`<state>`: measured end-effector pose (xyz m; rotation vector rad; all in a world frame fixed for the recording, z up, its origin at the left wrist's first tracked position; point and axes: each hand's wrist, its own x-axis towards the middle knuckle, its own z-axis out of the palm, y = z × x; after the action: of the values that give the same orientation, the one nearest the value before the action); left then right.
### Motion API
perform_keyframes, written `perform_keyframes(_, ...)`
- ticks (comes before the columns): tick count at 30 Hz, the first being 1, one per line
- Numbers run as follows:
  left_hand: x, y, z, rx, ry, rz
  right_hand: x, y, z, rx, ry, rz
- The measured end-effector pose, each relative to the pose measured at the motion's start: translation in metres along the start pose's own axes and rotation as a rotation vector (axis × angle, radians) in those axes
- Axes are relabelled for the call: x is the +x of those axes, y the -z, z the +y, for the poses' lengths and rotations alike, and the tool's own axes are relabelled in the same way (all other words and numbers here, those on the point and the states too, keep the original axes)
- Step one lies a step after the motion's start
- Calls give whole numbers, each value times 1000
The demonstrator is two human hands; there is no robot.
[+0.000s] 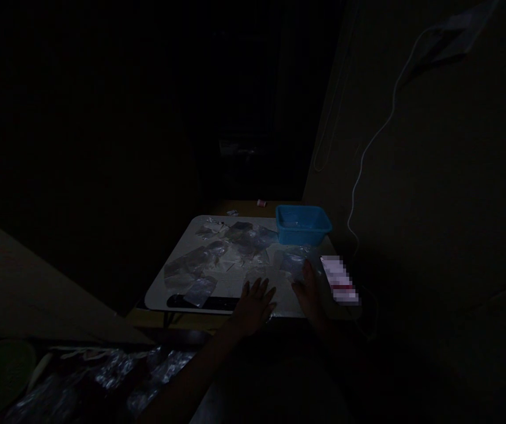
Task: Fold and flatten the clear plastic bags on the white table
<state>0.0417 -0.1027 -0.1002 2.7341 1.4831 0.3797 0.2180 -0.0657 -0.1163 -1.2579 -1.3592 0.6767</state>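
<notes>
My left hand (255,303) lies flat with fingers spread near the front edge of a small white table (230,288). Under its fingertips there seems to be a clear plastic piece, hard to make out in the dark. To its right, my right hand (309,291) rests on its side, thumb apart from the fingers, with nothing visible in it. Just beyond that hand lies a clear plastic bag (292,263). Several more thin clear plastic bags (244,238) are spread across the table's middle and left, one small bag (200,291) near the front edge.
A blue plastic basin (303,235) stands at the table's back right corner. A lit phone (340,281) lies at the right edge, near a white cable (361,159) along the wall. Crumpled clear plastic (116,368) and a green round item (1,377) are at lower left.
</notes>
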Motion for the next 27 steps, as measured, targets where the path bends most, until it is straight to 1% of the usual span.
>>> perform_keyframes(4,3,1,-2,-20,1,-16,3,1,1,-1,54,-36)
perform_keyframes(7,5,2,-4,-37,-10,-20,2,0,-5,32,77,-77)
perform_keyframes(12,7,6,-4,-68,-24,-61,-3,-5,-23,173,113,-211)
perform_keyframes(16,8,10,-4,-132,-18,-77,-5,-12,-26,235,143,-295)
perform_keyframes(18,8,10,-5,-167,-12,-52,-7,-16,-24,261,161,-330)
perform_keyframes(20,10,10,-8,-192,-7,-1,-9,-18,-21,274,170,-344)
perform_keyframes(24,13,7,-15,-246,-17,114,-12,-18,-19,246,126,-363)
perform_keyframes(27,16,6,-18,-261,-19,168,-13,-17,-19,241,128,-372)
